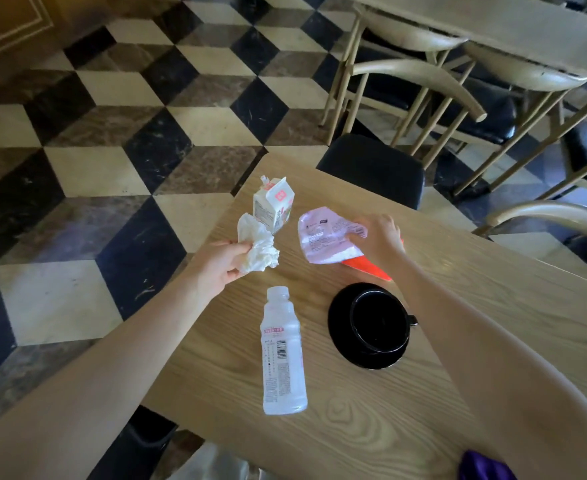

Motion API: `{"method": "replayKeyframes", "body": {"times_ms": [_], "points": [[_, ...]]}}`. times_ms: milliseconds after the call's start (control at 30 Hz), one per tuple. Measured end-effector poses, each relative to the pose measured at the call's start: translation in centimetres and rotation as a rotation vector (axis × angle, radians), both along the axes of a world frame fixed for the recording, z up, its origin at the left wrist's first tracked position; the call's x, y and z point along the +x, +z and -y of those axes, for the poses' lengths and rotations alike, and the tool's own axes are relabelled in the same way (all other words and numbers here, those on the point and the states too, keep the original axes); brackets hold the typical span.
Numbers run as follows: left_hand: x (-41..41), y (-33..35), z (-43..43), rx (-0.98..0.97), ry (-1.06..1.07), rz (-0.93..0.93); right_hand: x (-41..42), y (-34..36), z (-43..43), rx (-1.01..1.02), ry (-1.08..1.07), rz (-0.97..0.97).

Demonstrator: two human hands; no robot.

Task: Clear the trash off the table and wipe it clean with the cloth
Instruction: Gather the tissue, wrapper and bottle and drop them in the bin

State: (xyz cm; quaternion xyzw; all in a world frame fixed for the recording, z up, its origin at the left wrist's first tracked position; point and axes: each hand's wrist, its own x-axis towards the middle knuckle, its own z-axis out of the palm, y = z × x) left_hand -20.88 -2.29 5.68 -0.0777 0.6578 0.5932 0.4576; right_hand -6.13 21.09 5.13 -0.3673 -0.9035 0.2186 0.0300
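Observation:
My left hand [221,263] is closed around a crumpled white paper napkin [257,247], held just above the wooden table [371,427] near its left edge. An opened white and pink carton [272,206] stands right behind the napkin. My right hand [378,239] grips the right edge of a pink plastic wrapper [323,240], which lies over a red wrapper [368,266]. A clear plastic bottle [282,355] lies on its side near me. A purple cloth [482,467] shows at the bottom right corner.
A black cup on a black saucer [371,323] sits right of the bottle, under my right forearm. A black chair seat [371,168] stands at the table's far side. Wooden chairs [406,74] and another table stand at the back right. A clear bag [212,465] and a dark bin [143,441] sit below the table's near edge.

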Motion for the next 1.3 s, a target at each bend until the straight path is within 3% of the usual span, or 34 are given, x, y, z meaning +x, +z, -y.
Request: {"method": "replayKeyframes", "body": {"times_ms": [267,467,567,733,833,933,1033,1133,1200,1300], "points": [[1.8,1.1,-2.0,0.009,0.016,0.047,0.0,4.3,1.2,0.159,-0.034,-0.143],[3.4,1.4,-3.4,0.064,0.009,0.075,-0.8,5.1,5.6,-0.224,-0.186,-0.233],[4.1,1.7,-3.7,0.189,0.022,0.102,-1.0,4.5,7.3,-0.335,-0.197,-0.210],[4.9,3.0,-3.2,0.477,-0.064,0.171,-1.3,3.7,8.7,-0.236,-0.184,-0.117],[5.0,3.6,-2.7,0.635,-0.076,0.229,-1.7,4.0,9.1,-0.145,-0.139,-0.203],[5.0,4.1,-2.2,0.729,-0.168,0.168,-2.2,4.2,9.8,-0.115,-0.071,-0.306],[4.7,3.8,-2.0,0.658,-0.188,0.052,-2.9,4.3,10.6,-0.107,-0.031,-0.295],[3.6,2.6,-1.5,0.459,-0.093,-0.022,-3.2,4.3,11.8,-0.209,0.049,-0.310],[2.8,2.1,-0.6,0.388,-0.016,-0.014,-2.6,4.4,12.8,-0.271,-0.011,-0.302],[1.8,1.8,1.0,0.325,0.067,-0.034,0.0,3.4,15.1,-0.254,-0.163,-0.075]]}}
